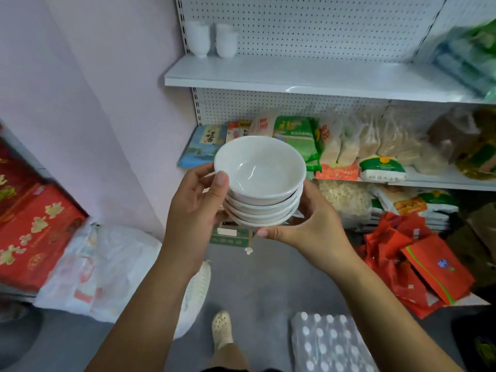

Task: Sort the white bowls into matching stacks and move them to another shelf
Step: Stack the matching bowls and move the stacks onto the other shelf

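Both hands carry a stack of white bowls (260,181) at mid-scene, upright with rims up. The left hand (196,208) has its grip curled round the stack's left side, thumb on the top rim. The right hand (311,226) cups it from below and right. The white shelf (295,76) lies above and farther off, and two white stacks (212,40), perhaps cups, stand at its far left.

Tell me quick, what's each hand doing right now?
Left hand: grips the stack of white bowls, thumb on the top rim.
Right hand: cups the same stack from beneath.
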